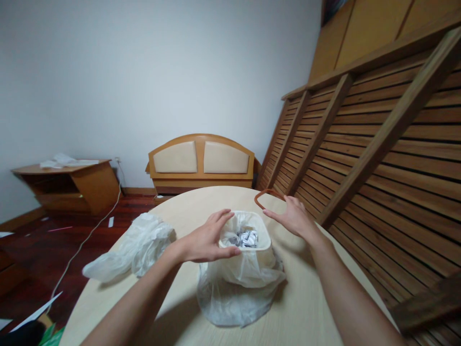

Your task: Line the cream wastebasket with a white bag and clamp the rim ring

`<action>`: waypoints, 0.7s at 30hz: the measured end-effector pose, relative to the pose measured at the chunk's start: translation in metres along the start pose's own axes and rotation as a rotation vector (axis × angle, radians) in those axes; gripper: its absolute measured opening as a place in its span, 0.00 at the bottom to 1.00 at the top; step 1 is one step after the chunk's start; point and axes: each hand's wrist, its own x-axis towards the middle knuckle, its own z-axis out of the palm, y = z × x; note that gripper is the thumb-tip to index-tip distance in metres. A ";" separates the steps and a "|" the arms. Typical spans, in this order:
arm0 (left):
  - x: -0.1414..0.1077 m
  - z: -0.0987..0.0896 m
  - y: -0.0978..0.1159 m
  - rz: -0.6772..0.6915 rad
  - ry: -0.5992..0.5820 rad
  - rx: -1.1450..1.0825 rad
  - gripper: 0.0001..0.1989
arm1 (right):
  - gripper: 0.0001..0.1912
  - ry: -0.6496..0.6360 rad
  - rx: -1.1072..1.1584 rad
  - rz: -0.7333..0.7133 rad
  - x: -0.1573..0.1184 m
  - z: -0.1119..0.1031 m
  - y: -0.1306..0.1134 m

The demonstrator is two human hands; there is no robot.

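Observation:
A small white bin (265,239) stands on the round table, lined with a thin translucent plastic bag (237,295) whose edge hangs over the rim and spreads onto the tabletop. Crumpled silvery wrapping (248,238) lies inside. My left hand (209,238) is at the bin's left side, thumb along the front rim and fingers apart towards the back; whether it presses on the rim is unclear. Behind the bin, to the right, my right hand (293,216) spans the near end of a brown rounded ring (258,197), thumb and fingers at its sides. Part of the ring is hidden by this hand.
Another crumpled plastic bag (144,245) lies on the left of the pale round table (306,288). A slatted wooden frame (378,158) leans close on the right. Beyond are a headboard (201,156) and a low desk (93,187); a cable (90,235) crosses the floor.

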 end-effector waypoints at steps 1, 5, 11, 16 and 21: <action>0.000 0.000 0.000 -0.007 -0.007 0.005 0.48 | 0.55 -0.008 -0.044 0.037 0.000 0.004 0.004; 0.001 0.001 0.000 -0.040 -0.028 0.027 0.51 | 0.57 -0.047 -0.179 0.146 0.000 0.020 0.020; 0.001 0.000 0.000 -0.026 -0.027 0.029 0.51 | 0.57 -0.083 -0.255 0.310 -0.006 0.048 0.048; 0.001 0.002 -0.001 -0.007 0.008 0.000 0.51 | 0.58 -0.058 -0.256 0.377 -0.011 0.066 0.070; 0.001 0.003 -0.003 0.006 0.017 -0.002 0.51 | 0.58 -0.039 -0.192 0.434 -0.012 0.076 0.083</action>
